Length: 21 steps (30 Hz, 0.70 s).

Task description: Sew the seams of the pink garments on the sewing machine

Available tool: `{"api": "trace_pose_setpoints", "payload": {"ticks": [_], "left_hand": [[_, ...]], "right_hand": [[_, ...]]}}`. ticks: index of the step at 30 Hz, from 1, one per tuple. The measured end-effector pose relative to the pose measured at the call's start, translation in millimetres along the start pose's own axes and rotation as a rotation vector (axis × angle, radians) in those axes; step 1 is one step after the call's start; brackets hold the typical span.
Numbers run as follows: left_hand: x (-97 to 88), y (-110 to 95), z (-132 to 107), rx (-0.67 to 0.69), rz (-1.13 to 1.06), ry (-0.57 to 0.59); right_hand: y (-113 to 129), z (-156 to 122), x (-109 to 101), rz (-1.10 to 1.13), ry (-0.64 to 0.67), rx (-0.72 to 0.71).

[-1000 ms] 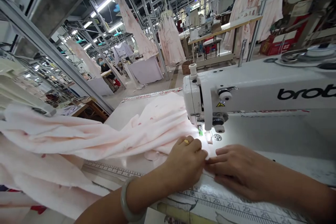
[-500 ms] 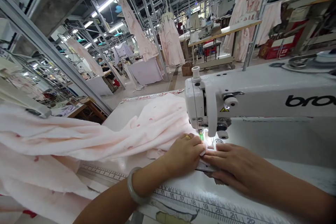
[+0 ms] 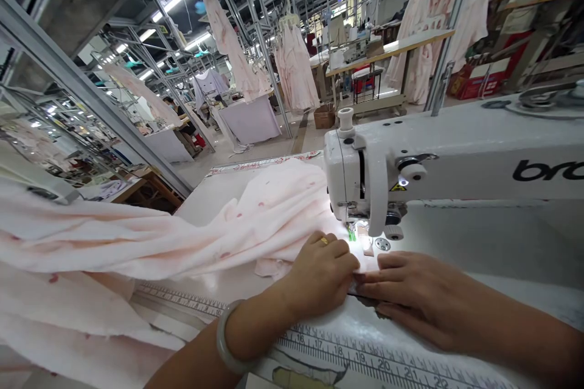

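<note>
Pale pink fabric (image 3: 191, 237) with small red spots lies in folds across the white table and trails off to the left. Its edge runs under the needle of a white sewing machine (image 3: 410, 164). My left hand (image 3: 319, 276), with a gold ring and a jade bangle at the wrist, curls its fingers down onto the fabric edge just before the presser foot (image 3: 365, 243). My right hand (image 3: 410, 292) lies flat beside it, fingers stretched toward the left hand and pressing the fabric on the table.
A printed ruler strip (image 3: 365, 358) runs along the table's near edge. Behind, pink garments (image 3: 296, 67) hang from overhead rails. Other sewing tables (image 3: 387, 48) and metal racks fill the hall. A person sits at a far station (image 3: 176, 112).
Both hands stay on the fabric edge in front of the needle, shifting slightly toward it and back. The view has moved a little to the left.
</note>
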<state>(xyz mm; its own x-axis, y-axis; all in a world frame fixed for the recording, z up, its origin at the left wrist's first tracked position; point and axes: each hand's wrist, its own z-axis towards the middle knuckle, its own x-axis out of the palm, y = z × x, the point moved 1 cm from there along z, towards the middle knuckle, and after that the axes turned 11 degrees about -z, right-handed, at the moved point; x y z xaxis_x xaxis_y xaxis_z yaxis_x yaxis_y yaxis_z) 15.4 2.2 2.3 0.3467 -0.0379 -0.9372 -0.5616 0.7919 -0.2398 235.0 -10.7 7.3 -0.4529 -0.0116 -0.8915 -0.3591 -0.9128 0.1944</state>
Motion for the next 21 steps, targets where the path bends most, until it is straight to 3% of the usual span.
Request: {"api": "trace_pose_setpoints", "payload": {"ticks": [9,18,21], "left_hand": [[-3.2,1,6,-0.049,0.086,0.089],[2.5,10,5,-0.028,-0.006,-0.030],[4.3,13,5,-0.005,0.006,-0.017]], "right_hand": [[-8,-4,6,-0.090,-0.049,0.072],[-14,-7,8,-0.113,-0.018,0.058],[-12,-7,6,-0.101,-0.037,0.063]]}}
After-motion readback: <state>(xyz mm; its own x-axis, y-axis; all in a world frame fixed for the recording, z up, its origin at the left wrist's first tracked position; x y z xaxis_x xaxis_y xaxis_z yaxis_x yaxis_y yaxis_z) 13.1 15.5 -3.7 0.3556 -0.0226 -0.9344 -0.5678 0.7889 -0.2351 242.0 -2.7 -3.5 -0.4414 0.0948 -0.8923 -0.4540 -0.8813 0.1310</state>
